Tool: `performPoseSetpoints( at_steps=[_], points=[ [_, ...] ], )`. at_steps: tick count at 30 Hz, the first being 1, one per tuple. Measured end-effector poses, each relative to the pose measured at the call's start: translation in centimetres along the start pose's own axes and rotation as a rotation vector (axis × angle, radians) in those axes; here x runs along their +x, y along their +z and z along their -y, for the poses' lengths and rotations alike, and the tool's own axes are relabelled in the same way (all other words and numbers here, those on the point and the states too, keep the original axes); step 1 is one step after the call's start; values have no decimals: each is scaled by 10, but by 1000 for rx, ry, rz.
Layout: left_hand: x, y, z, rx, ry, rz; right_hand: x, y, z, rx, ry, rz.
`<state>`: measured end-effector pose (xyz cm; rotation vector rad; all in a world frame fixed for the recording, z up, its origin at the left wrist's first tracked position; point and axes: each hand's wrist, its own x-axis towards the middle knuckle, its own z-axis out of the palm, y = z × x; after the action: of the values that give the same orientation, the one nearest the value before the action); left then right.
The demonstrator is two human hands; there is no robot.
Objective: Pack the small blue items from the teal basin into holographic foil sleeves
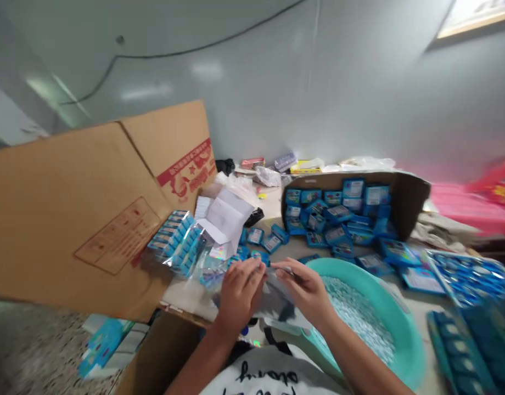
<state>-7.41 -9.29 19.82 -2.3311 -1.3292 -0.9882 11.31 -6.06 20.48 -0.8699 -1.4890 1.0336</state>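
Close to my body, both hands grip a greyish see-through plastic bag [277, 300] by its upper edge. My left hand [242, 288] is closed on its left end, fingers pressed together. My right hand [307, 291] pinches the right end between thumb and fingers. What the bag contains is too blurred to make out. Just beyond my fingers lie several small blue boxes [272, 242]. A turquoise basin [413, 334] stands right beside my right forearm, filled with many small pale blue pieces [359, 318].
An open cardboard carton [91, 219] rises at the left, with a clear pack of blue items [176, 241] against it. White paper [228, 216] lies behind. At the back, a brown box [417, 197] holds more blue boxes. A tray of blue parts [470, 277] sits right.
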Motion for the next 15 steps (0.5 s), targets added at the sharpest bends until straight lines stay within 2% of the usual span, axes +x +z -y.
performPoseSetpoints(
  at_steps=[4, 9, 12, 15],
  points=[
    [-20, -1, -4, 135, -94, 5, -2, 15, -9, 90, 145, 24],
    [-39, -9, -11, 205, -127, 98, -1, 27, -25, 252, 377, 84],
    [-54, -5, -12, 149, -127, 97, 2, 29, -37, 283, 487, 63],
    [-69, 10, -12, -57, -66, 92, 7, 18, -57, 244, 472, -15]
  ],
)
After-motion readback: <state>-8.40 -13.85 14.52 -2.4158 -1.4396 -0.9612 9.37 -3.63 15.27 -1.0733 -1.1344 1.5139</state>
